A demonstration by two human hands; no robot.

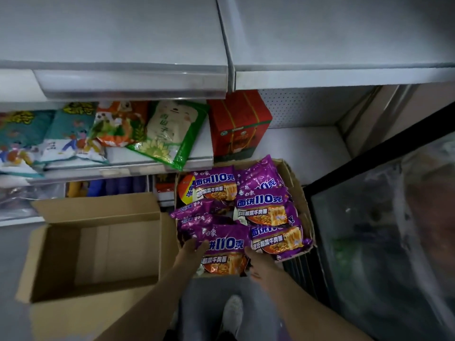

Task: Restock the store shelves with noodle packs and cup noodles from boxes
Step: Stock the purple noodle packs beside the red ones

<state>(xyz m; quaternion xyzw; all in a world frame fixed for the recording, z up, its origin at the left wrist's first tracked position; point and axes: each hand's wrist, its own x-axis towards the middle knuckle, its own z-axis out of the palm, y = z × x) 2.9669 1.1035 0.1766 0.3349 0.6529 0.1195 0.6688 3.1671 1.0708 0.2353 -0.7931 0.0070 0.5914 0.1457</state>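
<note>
Left hand [194,247] on the left edge of the nearest purple noodle pack [225,252], fingers curled over that edge, holding it. Right hand [257,263] on the right edge of the same pack, thumb on top and the other fingers under it, gripping. Pack lifted only a little, lying flat above the near end of an open cardboard box [299,190] filled with more purple noodle packs [261,205], some flat and some tilted. Box standing on the floor in front of the low white shelf [295,148]. Just to the left, touching it, a second cardboard box [98,244], open, with flaps spread and nothing visible inside. Behind the full box, a red carton [236,124] upright on the low shelf. On the left shelf [157,156], snack bags in a row, among them a green-and-white bag [170,134] hanging over the edge. On the right, a dark glass-topped freezer [381,230]. Below, a grey shoe [232,313] on the floor.
</note>
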